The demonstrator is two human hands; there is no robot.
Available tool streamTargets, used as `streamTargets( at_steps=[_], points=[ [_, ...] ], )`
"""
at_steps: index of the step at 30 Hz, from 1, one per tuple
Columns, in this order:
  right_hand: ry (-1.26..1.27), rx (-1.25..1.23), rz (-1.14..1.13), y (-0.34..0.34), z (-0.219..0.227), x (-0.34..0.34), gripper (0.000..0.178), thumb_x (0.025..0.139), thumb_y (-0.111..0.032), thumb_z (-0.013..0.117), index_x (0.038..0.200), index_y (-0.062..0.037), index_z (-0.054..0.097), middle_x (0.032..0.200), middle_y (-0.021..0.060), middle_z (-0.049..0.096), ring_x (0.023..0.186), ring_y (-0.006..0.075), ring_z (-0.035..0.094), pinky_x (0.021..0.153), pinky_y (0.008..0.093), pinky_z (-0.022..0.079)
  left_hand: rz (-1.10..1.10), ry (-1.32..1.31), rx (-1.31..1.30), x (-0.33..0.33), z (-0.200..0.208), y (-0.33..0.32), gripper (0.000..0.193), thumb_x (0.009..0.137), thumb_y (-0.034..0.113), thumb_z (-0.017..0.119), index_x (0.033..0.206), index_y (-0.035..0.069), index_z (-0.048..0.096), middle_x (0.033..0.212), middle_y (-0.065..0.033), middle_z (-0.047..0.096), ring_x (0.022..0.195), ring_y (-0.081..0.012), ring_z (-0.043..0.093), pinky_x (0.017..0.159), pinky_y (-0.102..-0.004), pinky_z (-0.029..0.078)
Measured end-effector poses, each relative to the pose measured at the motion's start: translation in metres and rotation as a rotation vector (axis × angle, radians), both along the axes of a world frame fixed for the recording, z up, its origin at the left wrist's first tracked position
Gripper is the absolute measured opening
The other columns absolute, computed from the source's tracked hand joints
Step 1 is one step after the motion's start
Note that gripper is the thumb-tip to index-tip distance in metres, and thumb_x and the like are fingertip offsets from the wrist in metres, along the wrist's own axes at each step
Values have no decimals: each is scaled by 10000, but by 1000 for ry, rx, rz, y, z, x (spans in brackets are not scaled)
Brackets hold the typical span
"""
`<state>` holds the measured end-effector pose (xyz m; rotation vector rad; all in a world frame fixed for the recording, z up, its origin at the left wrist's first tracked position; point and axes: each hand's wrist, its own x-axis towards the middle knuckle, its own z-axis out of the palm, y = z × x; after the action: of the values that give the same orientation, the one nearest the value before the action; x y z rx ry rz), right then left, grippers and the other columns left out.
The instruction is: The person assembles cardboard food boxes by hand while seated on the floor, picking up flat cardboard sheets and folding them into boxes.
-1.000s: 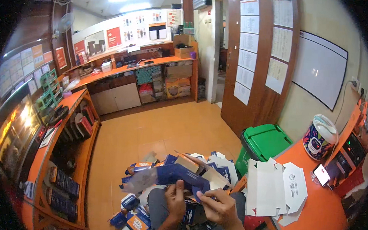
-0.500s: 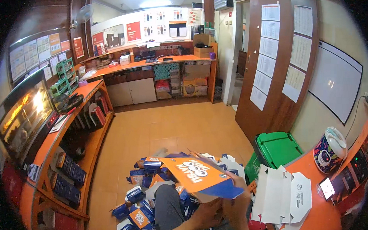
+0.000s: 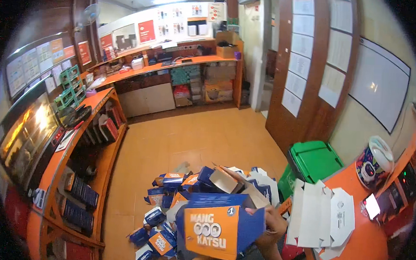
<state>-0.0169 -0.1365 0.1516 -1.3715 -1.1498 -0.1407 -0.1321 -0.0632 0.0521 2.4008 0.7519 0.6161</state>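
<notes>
An orange and blue cardboard food box (image 3: 211, 230) stands in front of me, its printed orange side toward me and flaps sticking out at its right end. My right hand (image 3: 272, 224) grips that right end, thumb and fingers around the blue flap. Of my left arm only a strip of forearm shows under the box; the hand is hidden behind it. Beyond lies a heap of folded boxes (image 3: 160, 243) in the same colours, several of them on the floor. To the right, flat white unfolded box blanks (image 3: 309, 218) rest in a stack on an orange counter.
The orange counter (image 3: 358, 246) on my right holds a patterned rice cooker (image 3: 373, 165) and a lit phone (image 3: 372, 206). A green lidded bin (image 3: 316, 158) stands beside it. On the left is an orange shelf unit (image 3: 111, 158) with a glowing display case (image 3: 29, 131). Tiled floor (image 3: 194, 134) lies ahead.
The box has come down and toward me, turning from a tilted top view to its printed side facing me upright. My right hand keeps hold of its right end; my left hand has gone behind it.
</notes>
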Motion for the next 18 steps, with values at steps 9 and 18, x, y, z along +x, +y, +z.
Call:
streamTargets(
  at_steps=[9,18],
  points=[
    [-262,-120,-10,6,-32,32,248,725,-133,743,960,-73,694,867,100,628,876,287,599,783,395,494,133,104,154,17,-6,41,365,856,277,641,1102,13,588,921,-196,619,832,-355,619,753,-471,498],
    [32,-968,-770,-79,-96,134,434,722,-349,778,1008,-37,682,980,170,607,942,312,597,827,429,479,34,318,143,64,17,44,586,824,340,683,1230,-35,489,1095,-360,502,1037,-506,525,879,-496,458]
  ],
)
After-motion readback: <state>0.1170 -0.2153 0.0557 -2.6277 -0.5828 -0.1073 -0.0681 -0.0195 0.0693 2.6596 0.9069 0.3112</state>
